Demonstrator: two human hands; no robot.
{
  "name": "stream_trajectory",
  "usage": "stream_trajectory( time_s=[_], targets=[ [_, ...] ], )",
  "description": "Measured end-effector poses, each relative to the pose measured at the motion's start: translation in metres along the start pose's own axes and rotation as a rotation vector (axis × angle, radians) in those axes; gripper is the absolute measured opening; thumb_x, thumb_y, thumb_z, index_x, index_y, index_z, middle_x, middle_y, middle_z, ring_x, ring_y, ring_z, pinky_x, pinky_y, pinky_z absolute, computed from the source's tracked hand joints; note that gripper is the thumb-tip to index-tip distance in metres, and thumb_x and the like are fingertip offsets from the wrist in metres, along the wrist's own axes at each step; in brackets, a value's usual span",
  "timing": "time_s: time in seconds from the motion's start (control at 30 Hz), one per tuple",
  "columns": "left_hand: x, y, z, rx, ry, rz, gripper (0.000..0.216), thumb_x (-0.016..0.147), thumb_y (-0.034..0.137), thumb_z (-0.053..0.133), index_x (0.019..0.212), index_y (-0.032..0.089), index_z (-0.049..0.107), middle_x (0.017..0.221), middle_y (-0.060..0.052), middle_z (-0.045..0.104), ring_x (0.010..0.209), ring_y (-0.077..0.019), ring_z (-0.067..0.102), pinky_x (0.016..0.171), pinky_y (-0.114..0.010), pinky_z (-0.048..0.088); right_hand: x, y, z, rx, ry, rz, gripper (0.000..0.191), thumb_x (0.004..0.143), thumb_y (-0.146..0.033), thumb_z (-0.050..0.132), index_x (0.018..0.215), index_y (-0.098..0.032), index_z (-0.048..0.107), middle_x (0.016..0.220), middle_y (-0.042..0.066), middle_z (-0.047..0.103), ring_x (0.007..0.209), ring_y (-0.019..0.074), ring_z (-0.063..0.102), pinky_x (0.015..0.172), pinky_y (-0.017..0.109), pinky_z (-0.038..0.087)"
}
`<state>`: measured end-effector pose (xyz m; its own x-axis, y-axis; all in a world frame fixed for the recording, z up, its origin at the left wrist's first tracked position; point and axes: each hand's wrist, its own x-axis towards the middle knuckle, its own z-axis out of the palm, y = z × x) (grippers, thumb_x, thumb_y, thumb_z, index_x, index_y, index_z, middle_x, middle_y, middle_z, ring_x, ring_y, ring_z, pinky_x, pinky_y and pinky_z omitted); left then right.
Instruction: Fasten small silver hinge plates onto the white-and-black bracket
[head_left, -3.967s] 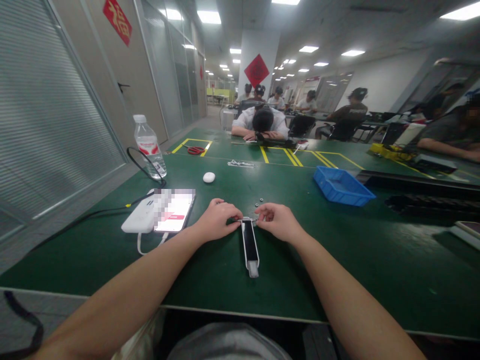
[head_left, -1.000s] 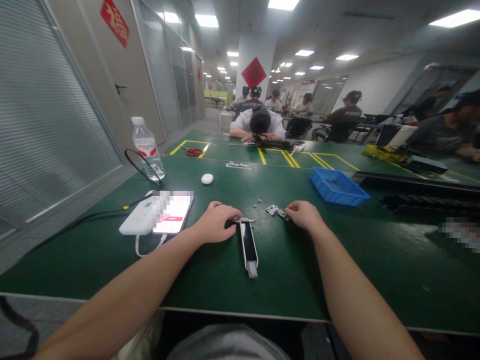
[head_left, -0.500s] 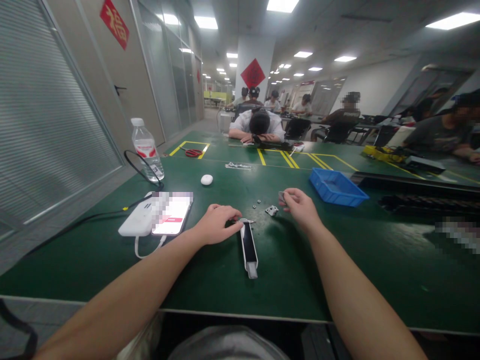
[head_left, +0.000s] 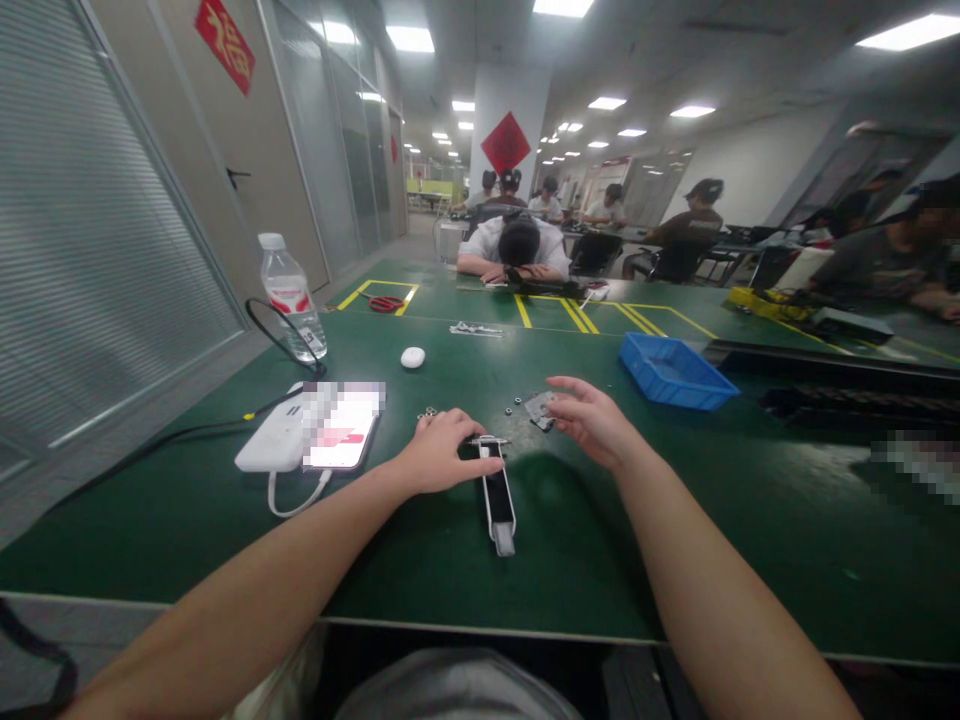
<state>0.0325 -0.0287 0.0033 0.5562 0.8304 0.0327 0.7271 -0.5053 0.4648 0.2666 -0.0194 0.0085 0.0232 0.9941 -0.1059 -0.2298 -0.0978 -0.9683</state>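
Observation:
My left hand (head_left: 450, 452) rests on the table, fingers apart, with its thumb on a slim device (head_left: 498, 505) that has a white frame, a black face and a grey end. A thin metal rod (head_left: 496, 440) lies across the device's far end. My right hand (head_left: 592, 420) is open, its fingertips beside a small flat grey plate (head_left: 537, 404). That plate appears to lie over a metal piece with holes, partly hidden by it. Two small rings (head_left: 517, 401) lie to the left of these pieces. Several tiny ring-like parts (head_left: 427, 413) sit just beyond my left hand.
A blue tray (head_left: 675, 375) stands right of my right hand. On the left are a phone (head_left: 345, 440), a cabled white power bank (head_left: 271, 440) and a water bottle (head_left: 292, 300). A white earbud case (head_left: 412, 357) and red scissors (head_left: 385, 303) lie farther back. A person (head_left: 517, 245) rests opposite.
My right hand has moved slightly left and let go of the small flat plate, which now lies by the metal piece. My left thumb has stretched onto the device, and tiny rings show beyond that hand.

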Motion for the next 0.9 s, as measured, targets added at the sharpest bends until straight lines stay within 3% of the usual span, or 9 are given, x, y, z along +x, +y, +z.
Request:
stream_trajectory(
  time_s=[0.43, 0.7, 0.9],
  targets=[
    [0.003, -0.006, 0.003, -0.081, 0.014, 0.005, 0.047, 0.073, 0.057, 0.061, 0.103, 0.02, 0.062, 0.11, -0.007, 0.056, 0.109, -0.0293, 0.049, 0.1, -0.049, 0.027, 0.001, 0.003, 0.003, -0.102, 0.06, 0.053, 0.029, 0.058, -0.007, 0.072, 0.083, -0.017, 0.061, 0.061, -0.002, 0.063, 0.051, 0.0091, 0.057, 0.046, 0.019, 0.042],
    [0.002, -0.005, 0.002, -0.168, 0.061, 0.015, 0.048, 0.071, 0.053, 0.066, 0.103, 0.018, 0.06, 0.103, -0.007, 0.062, 0.098, -0.0263, 0.056, 0.091, -0.041, 0.039, -0.005, 0.001, 0.013, -0.166, 0.116, 0.103, 0.031, 0.059, 0.002, 0.06, 0.083, -0.017, 0.061, 0.061, -0.002, 0.061, 0.053, 0.0102, 0.058, 0.051, 0.021, 0.047],
    [0.002, -0.008, 0.005, -0.357, 0.104, 0.054, 0.043, 0.072, 0.043, 0.069, 0.105, 0.017, 0.056, 0.103, -0.006, 0.063, 0.094, -0.0224, 0.059, 0.085, -0.036, 0.045, 0.0, 0.006, 0.009, -0.167, 0.088, 0.065, 0.03, 0.061, -0.004, 0.064, 0.088, -0.017, 0.061, 0.067, -0.002, 0.062, 0.052, 0.0077, 0.055, 0.044, 0.018, 0.038]
  ],
)
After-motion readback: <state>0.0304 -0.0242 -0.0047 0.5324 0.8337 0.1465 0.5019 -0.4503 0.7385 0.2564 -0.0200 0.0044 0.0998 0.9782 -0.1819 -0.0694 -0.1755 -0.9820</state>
